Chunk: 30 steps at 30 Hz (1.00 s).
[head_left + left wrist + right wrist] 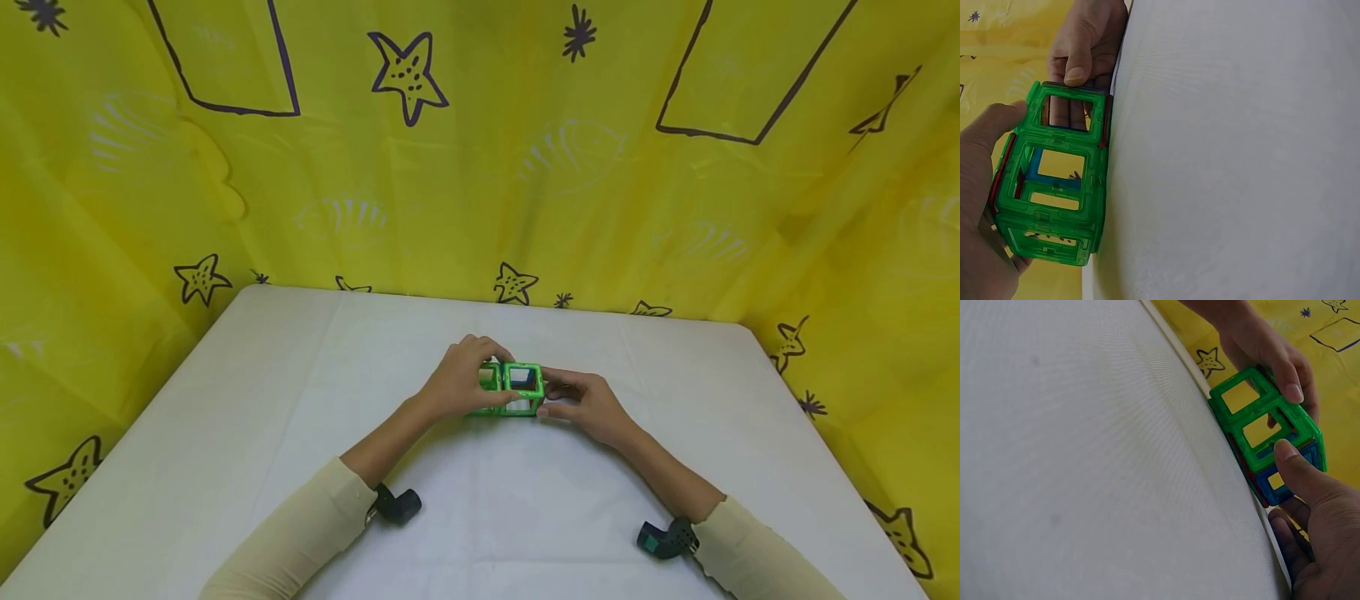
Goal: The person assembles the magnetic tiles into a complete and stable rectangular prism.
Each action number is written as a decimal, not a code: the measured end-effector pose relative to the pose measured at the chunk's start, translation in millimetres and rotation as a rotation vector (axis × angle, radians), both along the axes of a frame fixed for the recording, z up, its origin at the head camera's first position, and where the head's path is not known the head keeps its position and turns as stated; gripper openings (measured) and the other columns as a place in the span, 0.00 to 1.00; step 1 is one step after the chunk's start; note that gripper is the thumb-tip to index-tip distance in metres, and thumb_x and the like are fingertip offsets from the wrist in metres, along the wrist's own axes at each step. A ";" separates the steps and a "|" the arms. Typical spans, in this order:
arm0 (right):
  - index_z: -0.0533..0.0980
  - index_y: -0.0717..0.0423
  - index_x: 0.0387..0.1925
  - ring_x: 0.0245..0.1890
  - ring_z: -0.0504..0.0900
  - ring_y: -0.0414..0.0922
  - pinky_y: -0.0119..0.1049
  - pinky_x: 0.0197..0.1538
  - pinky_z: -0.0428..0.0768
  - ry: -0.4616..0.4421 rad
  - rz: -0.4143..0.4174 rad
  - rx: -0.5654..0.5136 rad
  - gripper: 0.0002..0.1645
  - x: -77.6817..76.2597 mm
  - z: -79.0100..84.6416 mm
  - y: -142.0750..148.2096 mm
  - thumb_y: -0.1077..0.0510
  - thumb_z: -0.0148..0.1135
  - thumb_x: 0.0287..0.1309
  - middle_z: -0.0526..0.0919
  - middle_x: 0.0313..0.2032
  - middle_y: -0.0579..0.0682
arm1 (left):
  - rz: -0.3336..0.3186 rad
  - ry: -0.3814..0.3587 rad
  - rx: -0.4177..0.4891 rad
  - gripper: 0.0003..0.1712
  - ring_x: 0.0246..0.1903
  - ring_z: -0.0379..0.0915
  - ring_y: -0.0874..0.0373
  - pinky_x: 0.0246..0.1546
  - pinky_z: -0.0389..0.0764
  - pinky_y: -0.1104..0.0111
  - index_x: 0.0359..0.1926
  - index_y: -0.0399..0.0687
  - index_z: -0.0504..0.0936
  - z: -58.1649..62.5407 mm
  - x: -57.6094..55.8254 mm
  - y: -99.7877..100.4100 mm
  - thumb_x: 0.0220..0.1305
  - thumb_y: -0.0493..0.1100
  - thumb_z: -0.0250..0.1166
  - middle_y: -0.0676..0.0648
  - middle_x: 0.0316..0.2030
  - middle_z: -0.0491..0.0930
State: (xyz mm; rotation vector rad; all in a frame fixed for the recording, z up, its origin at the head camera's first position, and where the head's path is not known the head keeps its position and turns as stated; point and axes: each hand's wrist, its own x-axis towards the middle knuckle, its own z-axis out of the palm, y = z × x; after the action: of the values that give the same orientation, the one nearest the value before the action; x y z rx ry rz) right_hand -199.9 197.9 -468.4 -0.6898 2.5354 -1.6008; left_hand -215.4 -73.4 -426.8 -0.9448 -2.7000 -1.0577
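A box-shaped block of magnetic tiles, mostly translucent green frames with red and blue ones among them, sits on the white tabletop. My left hand holds its left part, thumb along the near face and fingers over the far side. At the other end, my right hand grips the block between thumb and fingers. In the right wrist view, the right thumb lies at the corner beside a blue tile on the end face. Some right fingers are hidden behind that end.
The white table stretches around the block on all sides. Yellow curtains printed with starfish and fish hang behind it and along both sides. A small dark camera is on the left wrist, another on the right.
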 end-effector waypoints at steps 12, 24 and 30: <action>0.77 0.66 0.67 0.49 0.85 0.52 0.35 0.54 0.82 0.002 0.005 -0.002 0.36 -0.5 0.4 0.4 0.65 0.79 0.57 0.84 0.58 0.59 | -0.006 -0.002 -0.030 0.31 0.55 0.72 0.52 0.58 0.71 0.52 0.60 0.47 0.83 2.4 2.1 0.1 0.60 0.55 0.78 0.49 0.53 0.84; 0.77 0.65 0.66 0.50 0.84 0.51 0.37 0.55 0.81 0.026 0.001 0.033 0.39 -0.2 -1.2 -2.0 0.63 0.82 0.54 0.84 0.58 0.58 | 0.004 -0.200 -0.048 0.52 0.60 0.68 0.49 0.60 0.73 0.54 0.74 0.46 0.71 -4.5 4.9 -24.2 0.52 0.53 0.84 0.45 0.66 0.76; 0.78 0.64 0.65 0.48 0.84 0.49 0.34 0.53 0.81 0.050 -0.003 0.045 0.38 -0.1 -1.8 -1.8 0.62 0.83 0.53 0.85 0.55 0.55 | 0.043 -0.232 -0.087 0.53 0.61 0.69 0.47 0.64 0.72 0.52 0.72 0.41 0.71 -9.7 6.7 -40.4 0.48 0.47 0.87 0.44 0.63 0.76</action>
State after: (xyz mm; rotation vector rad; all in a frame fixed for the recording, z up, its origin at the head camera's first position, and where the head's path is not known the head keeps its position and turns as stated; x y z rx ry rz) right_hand -200.0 196.0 -470.2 -0.7306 2.5993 -1.5418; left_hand -208.7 -113.8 -436.5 -0.8184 -2.9611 -1.1136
